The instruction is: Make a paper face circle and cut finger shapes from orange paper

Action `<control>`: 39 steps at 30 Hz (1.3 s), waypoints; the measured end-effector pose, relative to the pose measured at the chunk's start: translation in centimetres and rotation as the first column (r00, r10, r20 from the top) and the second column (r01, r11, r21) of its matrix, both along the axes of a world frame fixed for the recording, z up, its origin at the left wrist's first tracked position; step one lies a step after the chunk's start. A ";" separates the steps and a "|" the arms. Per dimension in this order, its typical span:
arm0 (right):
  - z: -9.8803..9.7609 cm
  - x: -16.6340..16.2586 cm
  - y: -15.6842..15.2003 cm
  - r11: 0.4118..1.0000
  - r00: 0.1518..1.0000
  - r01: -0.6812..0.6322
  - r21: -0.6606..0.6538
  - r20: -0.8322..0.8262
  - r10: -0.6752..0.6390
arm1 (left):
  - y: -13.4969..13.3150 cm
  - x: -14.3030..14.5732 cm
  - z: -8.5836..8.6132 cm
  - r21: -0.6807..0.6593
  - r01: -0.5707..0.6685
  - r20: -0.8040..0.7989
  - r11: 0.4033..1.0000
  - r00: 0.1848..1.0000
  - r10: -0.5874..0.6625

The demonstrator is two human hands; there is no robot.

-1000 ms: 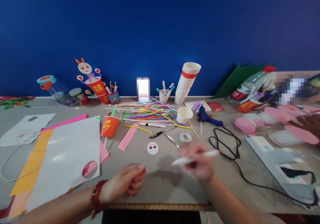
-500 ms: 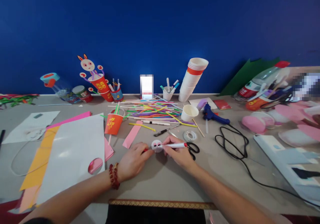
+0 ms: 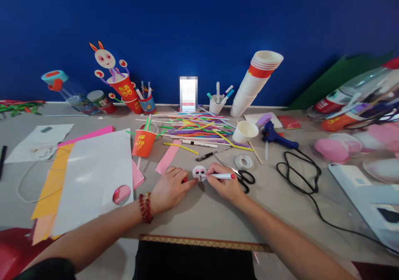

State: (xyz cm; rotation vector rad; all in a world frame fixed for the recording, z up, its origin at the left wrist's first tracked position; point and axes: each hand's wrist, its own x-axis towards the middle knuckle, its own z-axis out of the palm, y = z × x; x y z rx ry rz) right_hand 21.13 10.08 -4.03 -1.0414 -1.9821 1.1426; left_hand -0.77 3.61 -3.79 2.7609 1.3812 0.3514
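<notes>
A small white paper disc (image 3: 195,172) with two pink eye patches and black ovals lies on the table between my hands. My right hand (image 3: 227,188) grips a white marker (image 3: 224,176) with a red end, and its tip meets the lower part of the disc. The fingertips of my left hand (image 3: 166,190) hold down the disc's lower left edge. Tucked in those curled fingers is a small red piece (image 3: 184,179), apparently a marker cap, partly hidden. Black-handled scissors (image 3: 246,177) lie just right of the marker, their blades partly covered by my right hand.
Beyond my hands are a pen (image 3: 212,153), a tape roll (image 3: 243,162) and a pile of coloured sticks (image 3: 199,126). Paper sheets (image 3: 93,180) and an orange cup (image 3: 145,142) are left. A blue glue gun (image 3: 277,137) with its black cord (image 3: 299,184) lies right.
My view has tilted down and shifted a little, so the table things sit higher in it. The marker has stayed at the disc, its barrel turned slightly. Both hands keep their grip.
</notes>
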 end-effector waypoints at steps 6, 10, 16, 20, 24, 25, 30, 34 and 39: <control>0.3 -0.2 -0.1 1.000 0.999 0.003 0.014 0.042 -0.004 | 0.0 0.0 0.3 -0.006 0.009 0.000 1.000 1.000 -0.009; 0.4 -0.2 -0.1 1.000 0.998 -0.003 0.010 0.061 0.003 | 0.0 0.0 0.2 0.002 0.005 -0.010 1.000 1.000 -0.005; 0.4 -0.1 -0.1 1.000 0.998 -0.005 0.027 0.068 0.003 | 0.0 0.1 0.2 -0.003 -0.008 -0.016 1.000 1.000 0.008; 0.4 -0.2 -0.1 1.000 0.998 -0.006 0.029 0.068 0.004 | 0.0 0.1 0.3 -0.009 -0.008 -0.016 1.000 1.000 0.008; 0.4 -0.2 -0.1 1.000 0.998 0.009 0.024 0.065 -0.010 | 0.0 0.1 0.3 -0.009 -0.006 -0.010 1.000 1.000 0.006; 0.4 -0.2 -0.1 1.000 0.998 0.009 0.025 0.065 -0.011 | 0.0 0.1 0.3 -0.008 -0.006 -0.009 1.000 1.000 0.006; 0.3 -0.2 -0.1 1.000 0.998 -0.002 0.031 0.067 0.000 | 0.0 0.1 0.2 0.001 -0.006 -0.006 1.000 1.000 0.006; 0.1 -0.2 -0.1 0.999 0.998 0.009 0.039 0.063 -0.012 | 0.0 0.1 0.2 -0.006 -0.005 -0.008 1.000 1.000 0.005; 0.1 -0.2 -0.1 0.999 0.998 0.003 0.040 0.065 -0.006 | -0.1 0.1 0.2 -0.002 -0.004 -0.007 1.000 1.000 0.004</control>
